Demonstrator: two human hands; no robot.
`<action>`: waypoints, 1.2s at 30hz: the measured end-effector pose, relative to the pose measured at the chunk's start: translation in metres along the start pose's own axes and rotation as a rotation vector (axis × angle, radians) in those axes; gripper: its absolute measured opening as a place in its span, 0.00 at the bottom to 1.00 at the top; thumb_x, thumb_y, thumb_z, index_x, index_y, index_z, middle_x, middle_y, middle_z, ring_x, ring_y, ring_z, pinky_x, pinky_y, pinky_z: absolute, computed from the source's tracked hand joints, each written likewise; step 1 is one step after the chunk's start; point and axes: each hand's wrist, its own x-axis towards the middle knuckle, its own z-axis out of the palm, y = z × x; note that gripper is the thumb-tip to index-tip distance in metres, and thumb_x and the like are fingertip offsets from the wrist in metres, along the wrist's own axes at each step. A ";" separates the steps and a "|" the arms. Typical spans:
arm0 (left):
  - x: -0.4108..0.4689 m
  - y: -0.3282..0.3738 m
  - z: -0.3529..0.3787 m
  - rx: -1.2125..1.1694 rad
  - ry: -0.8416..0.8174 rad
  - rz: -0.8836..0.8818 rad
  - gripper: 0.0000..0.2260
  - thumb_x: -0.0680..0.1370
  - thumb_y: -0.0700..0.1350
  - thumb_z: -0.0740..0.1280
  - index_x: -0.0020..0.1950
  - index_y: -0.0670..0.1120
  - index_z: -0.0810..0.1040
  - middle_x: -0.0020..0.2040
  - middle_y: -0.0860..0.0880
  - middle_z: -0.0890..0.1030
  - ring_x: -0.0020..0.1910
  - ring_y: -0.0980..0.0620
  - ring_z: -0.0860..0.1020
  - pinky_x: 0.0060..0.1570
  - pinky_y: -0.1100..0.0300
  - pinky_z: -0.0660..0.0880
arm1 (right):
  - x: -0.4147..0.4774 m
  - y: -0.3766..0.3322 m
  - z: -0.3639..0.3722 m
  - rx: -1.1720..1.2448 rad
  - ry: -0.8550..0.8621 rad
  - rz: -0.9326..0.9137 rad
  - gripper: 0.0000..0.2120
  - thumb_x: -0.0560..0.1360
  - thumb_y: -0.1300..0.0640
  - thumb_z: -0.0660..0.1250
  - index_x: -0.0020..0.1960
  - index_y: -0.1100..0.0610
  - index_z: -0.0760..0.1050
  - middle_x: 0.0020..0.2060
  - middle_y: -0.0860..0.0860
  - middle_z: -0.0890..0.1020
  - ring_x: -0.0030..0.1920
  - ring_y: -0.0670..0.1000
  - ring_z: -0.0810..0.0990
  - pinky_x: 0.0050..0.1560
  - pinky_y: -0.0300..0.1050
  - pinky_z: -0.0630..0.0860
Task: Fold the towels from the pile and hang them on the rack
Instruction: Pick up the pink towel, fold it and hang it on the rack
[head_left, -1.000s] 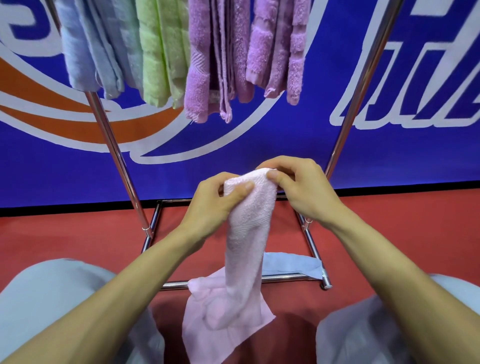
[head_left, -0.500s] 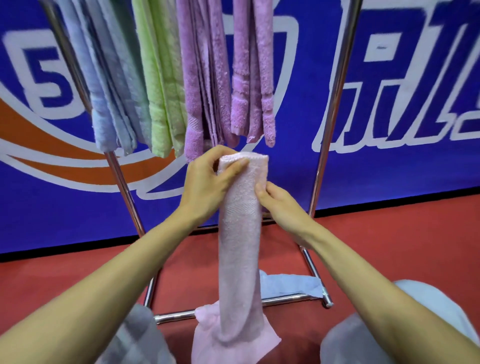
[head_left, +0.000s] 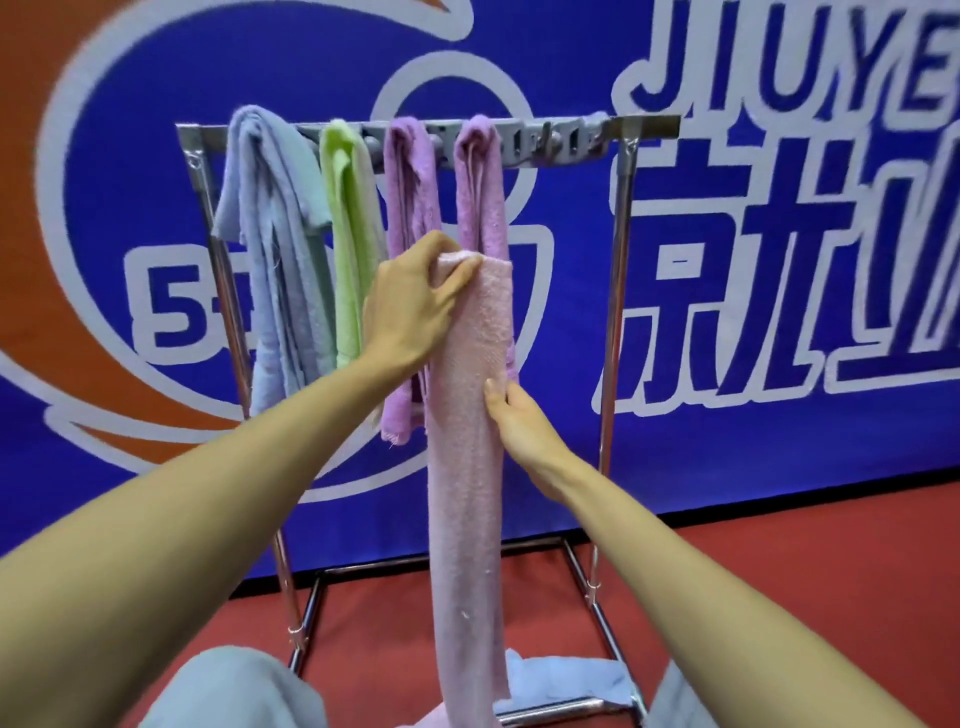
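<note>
While the pink towel (head_left: 470, 441) is hanging as a long, narrow, folded strip in front of the rack (head_left: 619, 270), the person is holding it in both hands, well below the rack's top bar and not on it. The left hand (head_left: 410, 306) is gripping the strip's top end, fingers curling over the fold and thumb lying across the front. The right hand (head_left: 519, 426) is pinching the strip's right edge a little further down, thumb on the front and fingers going behind the cloth. The strip's lower end is trailing down past the rack's front base rail and out of view.

On the rack's top bar four folded towels are hanging side by side: a blue-grey towel (head_left: 275, 249) nearest the left upright, then a green towel (head_left: 348, 234), then two purple towels (head_left: 410, 197) directly behind the hands. A light blue towel (head_left: 566, 680) is lying across the rack's base, just right of the pink strip. Behind the rack a blue banner (head_left: 779, 441) is standing, and under the rack a red floor (head_left: 831, 571) is showing.
</note>
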 end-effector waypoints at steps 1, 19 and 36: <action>0.008 0.007 -0.004 0.012 0.006 0.003 0.11 0.77 0.55 0.66 0.48 0.48 0.79 0.40 0.52 0.80 0.39 0.52 0.77 0.39 0.54 0.75 | -0.002 -0.005 -0.001 -0.022 0.004 -0.008 0.19 0.82 0.46 0.51 0.68 0.54 0.68 0.61 0.46 0.76 0.61 0.46 0.75 0.65 0.46 0.70; 0.071 0.043 -0.044 -0.095 0.162 -0.199 0.10 0.78 0.51 0.64 0.46 0.45 0.71 0.45 0.48 0.76 0.43 0.49 0.77 0.40 0.47 0.79 | -0.028 0.006 0.001 0.074 -0.184 0.212 0.17 0.77 0.44 0.63 0.40 0.56 0.80 0.33 0.46 0.83 0.35 0.45 0.81 0.42 0.41 0.75; -0.025 -0.002 -0.025 -0.252 -0.678 -0.758 0.28 0.78 0.44 0.65 0.69 0.27 0.61 0.43 0.37 0.83 0.31 0.45 0.83 0.31 0.55 0.80 | -0.009 -0.104 -0.018 0.226 0.168 0.223 0.25 0.80 0.41 0.55 0.61 0.61 0.73 0.43 0.56 0.81 0.45 0.54 0.81 0.52 0.51 0.79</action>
